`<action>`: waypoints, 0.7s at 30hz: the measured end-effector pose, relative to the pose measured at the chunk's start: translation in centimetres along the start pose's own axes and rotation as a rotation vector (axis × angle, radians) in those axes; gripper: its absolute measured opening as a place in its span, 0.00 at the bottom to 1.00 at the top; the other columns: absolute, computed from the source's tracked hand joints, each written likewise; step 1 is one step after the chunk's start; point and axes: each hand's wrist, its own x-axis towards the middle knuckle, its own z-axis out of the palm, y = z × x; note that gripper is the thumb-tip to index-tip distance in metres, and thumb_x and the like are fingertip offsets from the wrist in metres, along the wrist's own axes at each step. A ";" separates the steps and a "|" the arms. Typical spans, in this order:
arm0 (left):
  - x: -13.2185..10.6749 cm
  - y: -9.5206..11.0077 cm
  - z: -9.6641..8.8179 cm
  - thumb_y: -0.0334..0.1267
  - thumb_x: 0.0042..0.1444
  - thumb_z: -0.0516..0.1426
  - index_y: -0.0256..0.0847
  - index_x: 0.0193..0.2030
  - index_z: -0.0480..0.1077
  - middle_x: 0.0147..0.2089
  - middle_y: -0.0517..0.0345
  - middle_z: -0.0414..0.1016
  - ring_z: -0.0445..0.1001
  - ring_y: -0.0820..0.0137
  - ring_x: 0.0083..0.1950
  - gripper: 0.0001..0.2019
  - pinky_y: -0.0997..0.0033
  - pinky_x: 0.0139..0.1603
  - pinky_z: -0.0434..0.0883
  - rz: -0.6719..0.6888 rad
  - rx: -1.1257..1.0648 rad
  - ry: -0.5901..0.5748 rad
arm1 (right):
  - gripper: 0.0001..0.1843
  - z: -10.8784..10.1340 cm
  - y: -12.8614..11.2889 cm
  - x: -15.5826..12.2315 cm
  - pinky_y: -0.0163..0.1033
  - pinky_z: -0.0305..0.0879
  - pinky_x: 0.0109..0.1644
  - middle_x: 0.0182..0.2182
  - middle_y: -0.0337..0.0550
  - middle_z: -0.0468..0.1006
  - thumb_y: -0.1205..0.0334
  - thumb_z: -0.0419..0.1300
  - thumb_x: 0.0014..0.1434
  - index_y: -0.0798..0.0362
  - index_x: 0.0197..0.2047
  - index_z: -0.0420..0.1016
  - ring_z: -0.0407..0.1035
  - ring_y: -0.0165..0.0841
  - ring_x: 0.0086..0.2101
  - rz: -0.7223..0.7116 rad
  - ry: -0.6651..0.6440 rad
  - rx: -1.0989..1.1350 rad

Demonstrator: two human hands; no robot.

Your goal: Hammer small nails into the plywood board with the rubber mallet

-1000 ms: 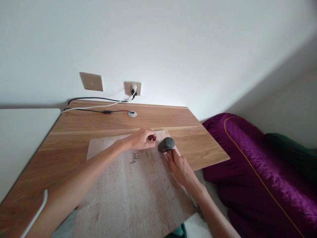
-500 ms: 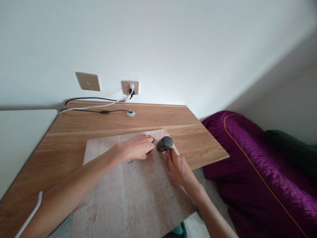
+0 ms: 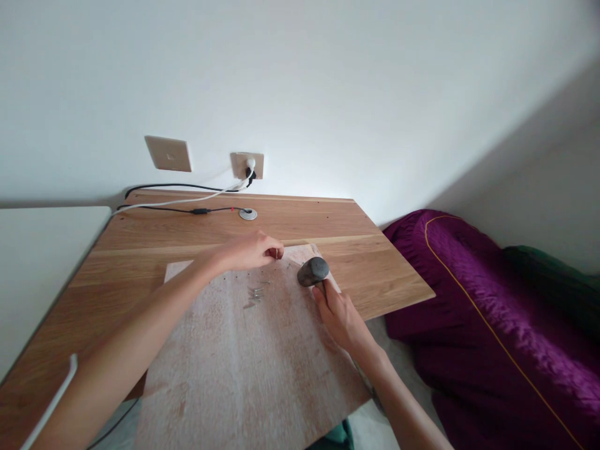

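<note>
Head view: left hand [image 3: 250, 251] pinching likely a nail [image 3: 276, 254] at board [image 3: 244, 381]'s far edge; right hand [image 3: 341, 317] grips mallet [image 3: 312, 272] near far right corner. Dark dots [image 3: 237, 276] maybe driven nails; loose nails [image 3: 255, 294] seemingly left. Open room: table [image 3: 389, 269]'s right corner.

1. A mallet [image 3: 313, 271] is gripped by the right hand [image 3: 340, 319] over a board [image 3: 234, 375].
2. What seems a nail [image 3: 276, 254] is pinched by the left hand [image 3: 255, 251] near the board's far edge.
3. Loose nails [image 3: 255, 294] are scattered on the board.
4. The board is laid on a wooden desk [image 3: 375, 262].
5. Cables [image 3: 173, 185] are plugged into a wall socket [image 3: 239, 165].
</note>
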 end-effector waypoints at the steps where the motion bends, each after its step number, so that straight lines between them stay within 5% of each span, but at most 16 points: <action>1: 0.0 -0.1 0.1 0.26 0.54 0.56 0.42 0.33 0.76 0.32 0.60 0.80 0.77 0.69 0.34 0.09 0.71 0.38 0.66 -0.018 -0.011 -0.005 | 0.15 0.0 -0.1 0.0 0.41 0.66 0.37 0.35 0.49 0.83 0.56 0.46 0.76 0.51 0.52 0.71 0.80 0.45 0.36 0.010 -0.013 0.020; 21: 0.2 -1.0 1.6 0.29 0.55 0.59 0.42 0.35 0.75 0.33 0.60 0.81 0.77 0.68 0.35 0.05 0.72 0.37 0.64 -0.102 -0.008 -0.009 | 0.14 -0.2 0.0 0.2 0.43 0.64 0.36 0.30 0.47 0.82 0.55 0.46 0.75 0.50 0.48 0.71 0.79 0.46 0.33 0.080 -0.058 0.043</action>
